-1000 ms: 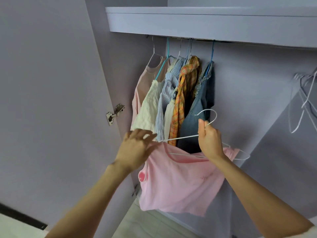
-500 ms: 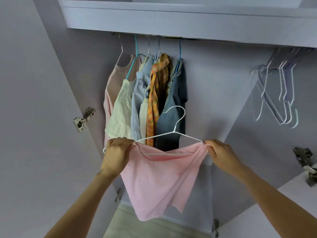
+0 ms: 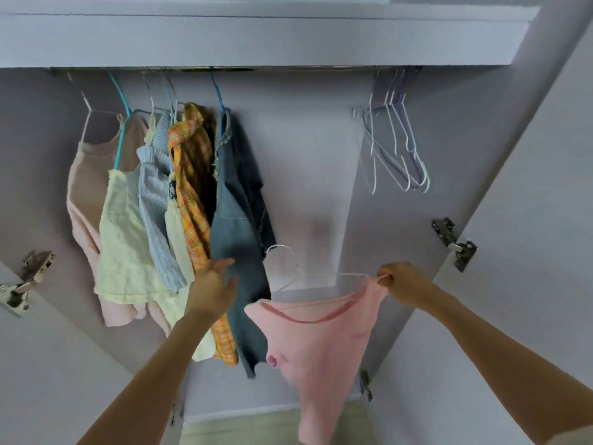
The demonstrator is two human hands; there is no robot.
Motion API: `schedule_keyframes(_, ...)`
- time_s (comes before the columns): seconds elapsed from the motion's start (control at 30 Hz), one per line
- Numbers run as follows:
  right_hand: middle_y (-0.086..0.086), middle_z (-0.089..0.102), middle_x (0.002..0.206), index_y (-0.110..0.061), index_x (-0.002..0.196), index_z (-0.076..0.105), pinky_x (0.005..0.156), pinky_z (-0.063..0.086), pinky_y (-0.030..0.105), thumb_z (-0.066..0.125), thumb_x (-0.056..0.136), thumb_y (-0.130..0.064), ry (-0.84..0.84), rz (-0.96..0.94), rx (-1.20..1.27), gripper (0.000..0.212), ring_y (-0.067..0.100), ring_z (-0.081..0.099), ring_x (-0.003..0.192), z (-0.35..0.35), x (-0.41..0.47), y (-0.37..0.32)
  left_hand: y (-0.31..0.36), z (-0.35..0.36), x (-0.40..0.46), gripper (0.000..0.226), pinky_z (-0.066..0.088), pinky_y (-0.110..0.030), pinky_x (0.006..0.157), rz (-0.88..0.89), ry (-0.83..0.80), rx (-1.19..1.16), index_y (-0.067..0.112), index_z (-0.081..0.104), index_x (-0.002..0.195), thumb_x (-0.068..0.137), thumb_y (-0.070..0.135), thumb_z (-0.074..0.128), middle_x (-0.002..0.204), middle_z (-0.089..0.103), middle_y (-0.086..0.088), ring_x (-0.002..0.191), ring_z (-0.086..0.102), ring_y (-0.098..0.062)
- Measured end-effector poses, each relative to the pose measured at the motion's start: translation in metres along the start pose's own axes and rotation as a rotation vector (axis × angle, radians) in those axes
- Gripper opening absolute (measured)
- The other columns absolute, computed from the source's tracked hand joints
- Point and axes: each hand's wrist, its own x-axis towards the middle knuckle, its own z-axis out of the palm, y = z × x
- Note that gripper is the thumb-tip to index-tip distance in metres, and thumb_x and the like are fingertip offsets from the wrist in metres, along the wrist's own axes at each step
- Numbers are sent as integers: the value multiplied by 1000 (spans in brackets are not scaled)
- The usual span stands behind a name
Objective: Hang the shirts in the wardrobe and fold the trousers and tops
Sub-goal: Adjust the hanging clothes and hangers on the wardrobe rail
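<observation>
A: Which step is this?

B: The hanging one, I judge. The right hand (image 3: 402, 281) pinches one end of a thin white wire hanger (image 3: 321, 273) together with the strap of a pale pink knit top (image 3: 324, 345). The top droops below and to the left of those fingers, its far shoulder sagging off the wire.

A: And the other hand?

B: The left hand (image 3: 213, 289) holds nothing; its fingers are straight and spread, lying against the dangling blue denim garment (image 3: 234, 239), the last in the row of hung clothes.

A: So what does the next move call for?

B: Probably raising the hook, which sits up and left of the right fingers, to the dark metal rail (image 3: 288, 69) under the lilac shelf (image 3: 256, 40). The slack shoulder may need seating first, or the top could slide off.

A: Is there room?

B: Plenty. Above both sets of fingers the rail runs bare between the denim's blue hanger and the cluster of empty white wire hangers (image 3: 396, 149) far right. The shelf's front edge overhangs the rail, so the hook must go in under it. The open door with its steel hinge (image 3: 454, 242) stands just right of the right fingers.
</observation>
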Motion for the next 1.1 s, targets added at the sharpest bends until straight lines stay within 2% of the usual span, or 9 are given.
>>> schedule_keyframes(0.13,10,67,110,-13,106,66,79,43,30,48,88,-6,162,222,-21,26,31,60,101,-13,-16,17,33,-9,36,42,37,-45,99,74,213,-86,1,45,131,90,9,54,130,40,-24,116,44,-41)
schedule_keyframes(0.2,13,68,107,-12,97,67,77,43,31,48,88,-5,234,277,39,22,34,60,98,-14,-24,23,45,-14,53,42,37,-44,95,65,252,-124,1,44,131,91,10,52,132,39,-24,116,44,-40)
schedule_keyframes(0.33,24,65,84,-12,60,47,65,33,32,48,88,0,350,321,232,30,39,58,82,-6,-35,27,57,-8,66,29,42,-38,86,163,248,-127,0,55,119,93,8,48,121,50,-22,101,55,-38)
schedule_keyframes(0.53,3,51,57,-22,53,42,61,30,27,49,89,-3,456,399,466,41,26,49,66,0,-35,15,87,24,70,17,45,-37,74,201,104,-208,1,61,100,93,11,49,97,63,-18,89,59,-36)
schedule_keyframes(0.67,-1,53,63,-12,70,57,54,29,27,51,92,-10,472,344,460,23,23,49,67,-7,-38,7,109,30,92,23,42,-33,71,93,55,-207,3,57,98,93,25,51,102,62,-16,93,58,-34)
schedule_keyframes(0.8,1,54,69,-3,84,65,50,29,22,52,93,-15,483,252,407,20,22,49,68,-21,-42,2,125,28,114,45,46,-37,71,109,54,-50,5,63,97,92,47,47,99,62,-17,94,59,-36)
schedule_keyframes(0.93,11,62,77,2,87,65,54,27,22,52,94,-15,527,204,399,23,24,51,70,-25,-50,0,131,32,125,34,43,-44,85,85,135,54,0,58,101,95,29,42,103,63,-23,99,58,-40)
schedule_keyframes(1.0,15,62,89,4,90,66,61,28,19,53,93,-10,547,210,391,20,28,54,83,-25,-54,3,133,35,128,25,40,-43,88,77,143,39,3,61,99,94,19,41,104,64,-23,99,58,-41)
schedule_keyframes(1.1,17,54,103,6,96,67,74,32,18,53,91,-3,577,232,372,17,30,53,96,-23,-56,5,135,36,126,24,38,-42,90,99,120,-47,9,64,100,93,26,48,102,65,-20,99,57,-40)
